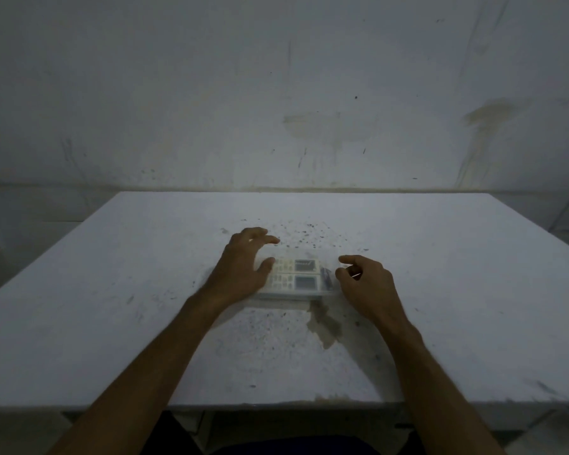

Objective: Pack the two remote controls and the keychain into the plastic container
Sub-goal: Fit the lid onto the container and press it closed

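Note:
A clear plastic container (304, 292) lies in the middle of the white table (112, 307). Inside it two white remote controls lie side by side, the far remote (298, 265) and the near remote (296, 282), screens toward the right. A dark keychain (326, 276) sits at their right end inside the container. My left hand (243, 267) rests on the container's left end, fingers spread, thumb on top of it. My right hand (365, 279) hovers at the right end with fingers curled; I cannot tell whether it touches the container.
The table top carries dark specks and a brownish stain (324, 325) just in front of the container. A stained white wall (276, 93) stands right behind the table's far edge. The near table edge runs below my forearms.

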Available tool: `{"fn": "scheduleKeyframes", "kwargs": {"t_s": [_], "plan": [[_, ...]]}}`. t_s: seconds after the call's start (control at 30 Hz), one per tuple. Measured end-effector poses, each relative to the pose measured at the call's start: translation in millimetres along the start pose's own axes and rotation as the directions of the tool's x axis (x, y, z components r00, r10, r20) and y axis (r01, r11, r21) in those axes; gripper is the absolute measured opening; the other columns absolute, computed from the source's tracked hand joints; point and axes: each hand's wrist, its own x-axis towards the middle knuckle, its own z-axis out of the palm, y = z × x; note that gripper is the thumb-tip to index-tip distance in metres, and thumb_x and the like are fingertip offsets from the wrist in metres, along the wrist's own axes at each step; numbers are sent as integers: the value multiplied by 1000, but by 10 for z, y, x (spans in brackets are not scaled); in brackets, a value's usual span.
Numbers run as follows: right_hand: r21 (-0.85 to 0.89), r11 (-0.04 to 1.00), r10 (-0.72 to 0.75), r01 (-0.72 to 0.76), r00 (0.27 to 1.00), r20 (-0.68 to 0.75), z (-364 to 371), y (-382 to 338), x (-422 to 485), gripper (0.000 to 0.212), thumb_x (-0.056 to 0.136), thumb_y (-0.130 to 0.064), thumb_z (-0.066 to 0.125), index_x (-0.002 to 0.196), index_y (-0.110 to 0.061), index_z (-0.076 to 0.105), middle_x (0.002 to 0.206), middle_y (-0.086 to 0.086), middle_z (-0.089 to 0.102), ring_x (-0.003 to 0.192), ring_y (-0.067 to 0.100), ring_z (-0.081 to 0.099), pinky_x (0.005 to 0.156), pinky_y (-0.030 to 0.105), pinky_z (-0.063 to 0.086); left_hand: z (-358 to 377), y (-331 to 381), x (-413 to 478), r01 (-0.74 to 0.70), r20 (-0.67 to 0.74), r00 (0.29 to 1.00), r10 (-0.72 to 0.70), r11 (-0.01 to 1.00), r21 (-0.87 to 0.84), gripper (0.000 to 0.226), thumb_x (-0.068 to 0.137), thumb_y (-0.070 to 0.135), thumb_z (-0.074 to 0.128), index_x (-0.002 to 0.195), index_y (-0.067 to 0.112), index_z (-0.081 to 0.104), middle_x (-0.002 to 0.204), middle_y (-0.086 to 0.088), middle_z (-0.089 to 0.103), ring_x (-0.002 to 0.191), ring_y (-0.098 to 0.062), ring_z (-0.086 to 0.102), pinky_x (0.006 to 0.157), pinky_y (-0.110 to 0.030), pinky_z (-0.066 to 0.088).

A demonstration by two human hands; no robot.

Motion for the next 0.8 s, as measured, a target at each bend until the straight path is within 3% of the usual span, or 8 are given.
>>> {"fn": "scheduleKeyframes", "kwargs": {"t_s": [0.1,0.23,0.3,0.4,0.5,0.6,0.7,0.8], "plan": [[4,1000,7,-7,1000,17,-1,11,-2,41,96,-30,61,135,-17,62,119,7,71,88,12,61,82,26,51,65,261,33,-123,165,981,102,985,123,60,94,57,57,147,29,50,160,3,40,148,-19,31,123,-46,24],[58,996,67,-71,995,70,-8,27,55,40,96,-31,60,135,-24,60,122,3,68,94,15,65,88,32,57,273,375,79,-172,322,944,72,941,292,86,86,82,36,155,30,35,166,4,30,153,-18,26,125,-43,15],[142,978,143,-153,987,77,-24,25,166,31,93,-36,61,121,-25,68,116,4,73,89,18,71,83,37,61,286,351,107,-193,334,940,77,924,331,89,85,85,31,155,31,37,165,5,33,151,-18,29,124,-44,16],[218,944,232,-248,968,98,-56,-26,361,31,89,-46,68,101,-18,73,95,7,77,73,20,75,64,31,59,255,358,174,-220,365,928,78,905,365,93,82,88,30,155,31,36,165,5,34,150,-18,32,123,-47,19],[265,893,323,-364,928,187,-46,-73,492,27,86,-36,75,91,-9,75,85,9,75,71,23,72,68,36,61,219,411,210,-233,416,907,72,907,352,93,85,83,34,159,28,29,167,2,29,151,-21,29,124,-46,16],[299,786,459,-541,835,305,-81,-131,524,27,83,-28,78,90,-2,74,75,9,71,59,20,60,55,30,52,210,418,214,-247,455,888,68,905,347,92,87,82,34,160,26,24,168,2,26,153,-20,26,124,-46,15],[273,777,475,-566,814,335,-113,-144,570,25,80,-28,79,84,-4,73,76,9,70,61,21,58,54,28,50,212,421,189,-247,463,885,56,898,364,92,88,83,30,160,25,25,169,2,24,153,-19,25,125,-45,14],[232,873,370,-429,893,258,-115,-133,466,29,87,-34,74,83,-6,75,77,9,74,59,19,63,55,26,53,203,457,170,-241,464,885,46,897,370,95,87,84,28,161,25,23,169,2,22,154,-19,24,125,-45,14]]}}
